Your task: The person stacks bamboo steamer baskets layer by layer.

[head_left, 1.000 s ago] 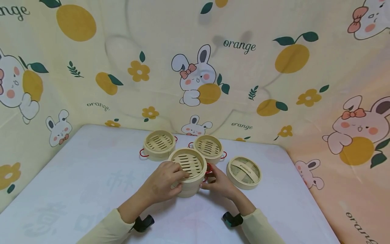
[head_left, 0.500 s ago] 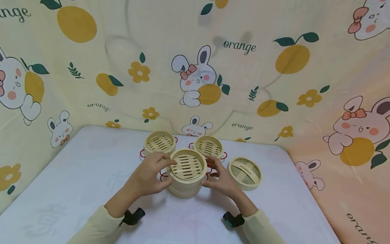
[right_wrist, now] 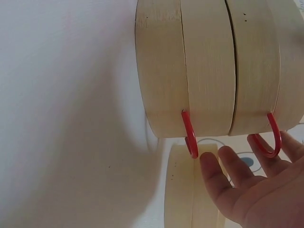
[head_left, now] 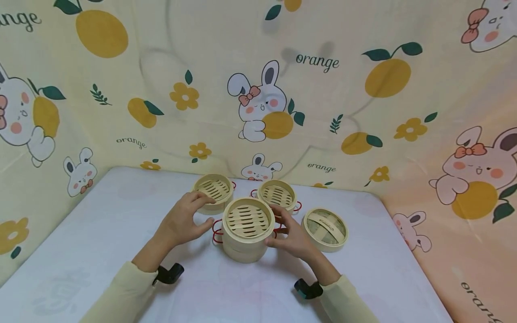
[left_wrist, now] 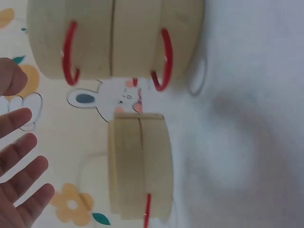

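Two bamboo steamer baskets with red side handles stand as a stack, the upper one showing a slatted floor. My left hand is off the stack to its left, with fingers spread; its fingertips overlap the back left steamer basket in the head view. In the left wrist view, a gap separates the left fingers from the stack. My right hand is at the stack's right side, fingers loosely extended around the red handles. Its fingertips lie right by the lower handle in the right wrist view.
Behind the stack, to the right, is another steamer basket with red handles. A woven bamboo lid lies right of the right hand. The white table meets a printed cloth backdrop at the back.
The left hand has let go of the upper basket and moved left and away, toward the back left basket. The right hand stays beside the stack, which now sits evenly aligned.
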`<move>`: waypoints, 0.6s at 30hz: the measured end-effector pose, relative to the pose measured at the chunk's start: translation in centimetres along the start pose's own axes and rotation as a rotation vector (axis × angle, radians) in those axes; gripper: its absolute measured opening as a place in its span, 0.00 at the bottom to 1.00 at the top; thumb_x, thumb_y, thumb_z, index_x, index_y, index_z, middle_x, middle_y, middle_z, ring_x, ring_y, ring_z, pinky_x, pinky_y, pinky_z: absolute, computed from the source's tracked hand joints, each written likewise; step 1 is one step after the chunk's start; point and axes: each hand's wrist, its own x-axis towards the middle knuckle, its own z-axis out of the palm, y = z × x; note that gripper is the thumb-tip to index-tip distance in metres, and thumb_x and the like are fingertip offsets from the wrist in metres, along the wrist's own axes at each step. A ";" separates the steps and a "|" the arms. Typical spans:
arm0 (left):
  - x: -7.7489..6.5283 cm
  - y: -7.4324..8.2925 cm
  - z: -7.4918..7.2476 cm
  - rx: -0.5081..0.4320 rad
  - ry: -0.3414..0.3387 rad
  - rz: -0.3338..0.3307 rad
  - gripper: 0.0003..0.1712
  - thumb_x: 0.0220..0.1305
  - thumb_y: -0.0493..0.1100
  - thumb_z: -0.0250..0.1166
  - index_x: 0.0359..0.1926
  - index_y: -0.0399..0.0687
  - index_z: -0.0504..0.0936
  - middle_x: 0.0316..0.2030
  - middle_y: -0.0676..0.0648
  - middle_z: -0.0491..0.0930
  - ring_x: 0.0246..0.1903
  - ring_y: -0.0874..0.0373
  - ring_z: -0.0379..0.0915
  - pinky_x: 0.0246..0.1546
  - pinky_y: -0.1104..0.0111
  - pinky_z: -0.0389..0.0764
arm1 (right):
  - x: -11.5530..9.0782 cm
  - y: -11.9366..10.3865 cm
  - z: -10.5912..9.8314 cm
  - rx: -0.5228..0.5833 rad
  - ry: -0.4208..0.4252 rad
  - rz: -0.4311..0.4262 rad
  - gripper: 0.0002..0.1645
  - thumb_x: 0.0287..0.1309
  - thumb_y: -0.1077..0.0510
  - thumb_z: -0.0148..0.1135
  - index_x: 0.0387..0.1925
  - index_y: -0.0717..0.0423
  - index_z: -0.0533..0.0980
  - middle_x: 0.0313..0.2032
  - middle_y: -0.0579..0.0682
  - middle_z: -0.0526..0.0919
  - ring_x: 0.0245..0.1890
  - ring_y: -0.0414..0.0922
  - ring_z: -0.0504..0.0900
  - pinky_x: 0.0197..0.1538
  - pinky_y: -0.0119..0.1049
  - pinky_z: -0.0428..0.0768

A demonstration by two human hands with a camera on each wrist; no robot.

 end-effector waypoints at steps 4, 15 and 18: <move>0.2 -0.9 0.4 0.000 -0.015 -0.040 0.22 0.48 0.46 0.71 0.47 0.47 0.82 0.44 0.49 0.77 0.45 0.53 0.74 0.45 0.58 0.78 | 0.0 0.0 0.0 0.000 -0.002 -0.007 0.51 0.46 0.57 0.74 0.70 0.42 0.58 0.66 0.53 0.68 0.61 0.55 0.72 0.54 0.52 0.74; 1.4 -3.0 1.9 0.036 -0.089 -0.109 0.22 0.47 0.47 0.71 0.46 0.49 0.81 0.43 0.46 0.80 0.45 0.50 0.74 0.46 0.56 0.77 | 0.2 0.0 0.1 -0.008 0.001 -0.007 0.52 0.46 0.57 0.74 0.71 0.47 0.57 0.63 0.56 0.69 0.56 0.54 0.75 0.51 0.53 0.76; 1.8 -3.4 2.3 0.043 -0.126 -0.146 0.22 0.48 0.48 0.71 0.46 0.49 0.81 0.43 0.47 0.80 0.46 0.50 0.75 0.48 0.55 0.78 | 0.1 -0.2 0.2 -0.014 -0.001 -0.004 0.52 0.46 0.56 0.74 0.71 0.48 0.56 0.63 0.57 0.69 0.55 0.54 0.75 0.50 0.51 0.77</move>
